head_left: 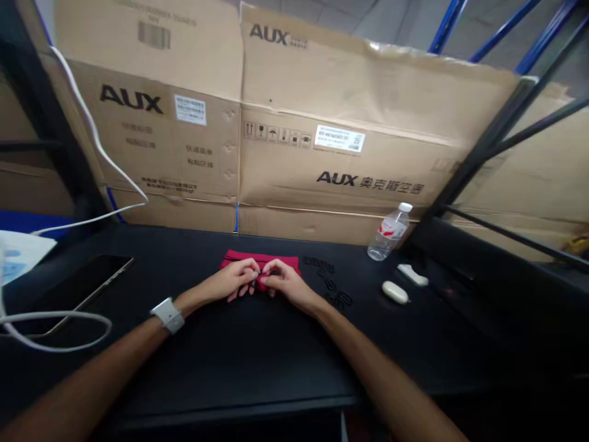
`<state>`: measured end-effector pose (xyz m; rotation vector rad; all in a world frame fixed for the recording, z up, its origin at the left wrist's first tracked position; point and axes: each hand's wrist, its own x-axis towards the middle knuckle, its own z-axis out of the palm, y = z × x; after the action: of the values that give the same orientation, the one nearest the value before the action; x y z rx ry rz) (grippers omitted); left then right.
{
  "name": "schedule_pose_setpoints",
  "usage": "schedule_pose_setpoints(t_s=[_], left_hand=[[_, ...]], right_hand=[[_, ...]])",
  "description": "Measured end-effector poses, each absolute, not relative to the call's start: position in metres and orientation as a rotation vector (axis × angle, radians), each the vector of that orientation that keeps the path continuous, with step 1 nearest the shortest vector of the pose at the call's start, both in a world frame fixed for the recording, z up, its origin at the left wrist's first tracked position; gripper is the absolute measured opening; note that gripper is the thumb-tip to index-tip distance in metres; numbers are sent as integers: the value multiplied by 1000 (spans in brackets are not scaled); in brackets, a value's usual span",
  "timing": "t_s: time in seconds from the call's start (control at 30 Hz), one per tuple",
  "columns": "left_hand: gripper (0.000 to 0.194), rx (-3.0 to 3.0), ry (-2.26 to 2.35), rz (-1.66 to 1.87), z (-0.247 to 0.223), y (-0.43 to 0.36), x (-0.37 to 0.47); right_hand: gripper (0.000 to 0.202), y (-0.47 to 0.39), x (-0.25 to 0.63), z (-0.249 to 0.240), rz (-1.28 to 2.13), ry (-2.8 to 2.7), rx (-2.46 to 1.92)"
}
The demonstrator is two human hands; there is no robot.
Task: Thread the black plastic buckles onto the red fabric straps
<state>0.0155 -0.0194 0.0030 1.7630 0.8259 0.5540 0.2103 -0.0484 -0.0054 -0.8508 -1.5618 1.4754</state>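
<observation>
A small red piece is pinched between the fingertips of both hands, close together. My left hand, with a pale watch on its wrist, grips it from the left. My right hand holds it from the right, thumb and forefinger pressed in. What exactly the piece is cannot be made out; something dark shows beside it. Just behind the hands a flat red pouch with a dark line along it lies on the black table. Several black loops or clips lie to the right of my right hand.
A water bottle stands at the back right, near a white oval case and a white object. Left are a dark tablet, a white cable and papers. Large cardboard stands behind the table.
</observation>
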Motion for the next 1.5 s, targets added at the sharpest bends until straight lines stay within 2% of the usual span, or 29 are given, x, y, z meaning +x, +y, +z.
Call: schedule_pose_setpoints(t_s=[0.5,0.8,0.93,1.07,1.3,1.5], left_hand=[[28,1750,767,528,4,-22,15],[32,1744,724,454,7,-18,14],[35,1627,764,510,10,-22,16],[35,1524,768,559,10,-20,15],[29,1418,827,681,6,-2,3],[28,1449,939,729,8,3,-4]], right_hand=[[43,-47,208,-11,1345,-1554,-935],[41,-48,206,-10,1265,-1587,-880],[42,-52,205,-7,998,-1779,-940],[33,-56,207,0,741,-1919,-973],[30,-52,217,10,488,-2011,-972],[33,-46,225,11,420,-2069,-1007]])
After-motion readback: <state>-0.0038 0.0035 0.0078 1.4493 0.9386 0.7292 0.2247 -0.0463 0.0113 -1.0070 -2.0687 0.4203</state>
